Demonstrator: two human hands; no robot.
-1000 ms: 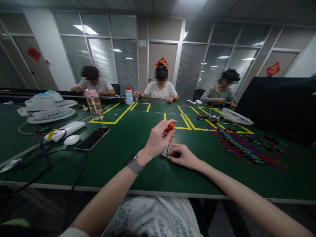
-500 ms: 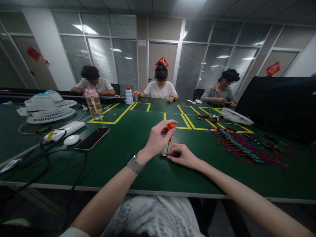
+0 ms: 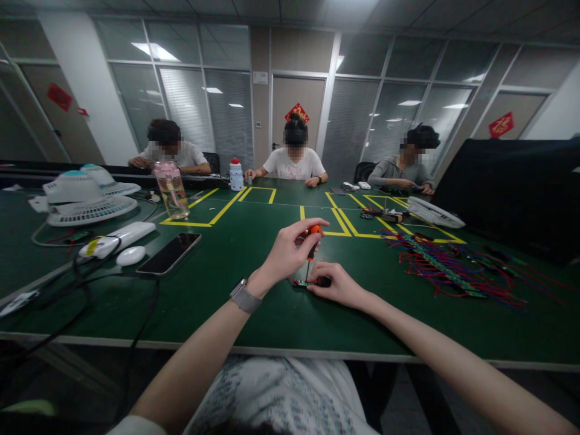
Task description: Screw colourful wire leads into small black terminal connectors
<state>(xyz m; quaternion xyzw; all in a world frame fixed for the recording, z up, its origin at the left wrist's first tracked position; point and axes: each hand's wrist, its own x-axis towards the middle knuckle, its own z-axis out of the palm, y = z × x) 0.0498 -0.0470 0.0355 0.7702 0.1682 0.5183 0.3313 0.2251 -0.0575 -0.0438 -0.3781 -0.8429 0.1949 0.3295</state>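
My left hand [image 3: 290,246] has its fingers around the black and orange handle of a screwdriver [image 3: 310,252]. The tool stands nearly upright, its thin shaft pointing down at a small green circuit board [image 3: 299,283] on the table. My right hand [image 3: 334,284] rests on the table with thumb and forefinger pinched at the board's right side, close to the screwdriver's tip. The fingers hide part of the board, and I cannot make out exactly what the tip touches.
On the green table [image 3: 254,314], a phone [image 3: 170,254], a white case [image 3: 131,256], cables and a bottle [image 3: 172,190] lie left. Wired circuit boards [image 3: 444,266] and a dark monitor [image 3: 516,199] are right. Three people sit across.
The fingers of my left hand have shifted slightly on the screwdriver handle, and its orange top shows differently. My right hand and the board stay in nearly the same place.
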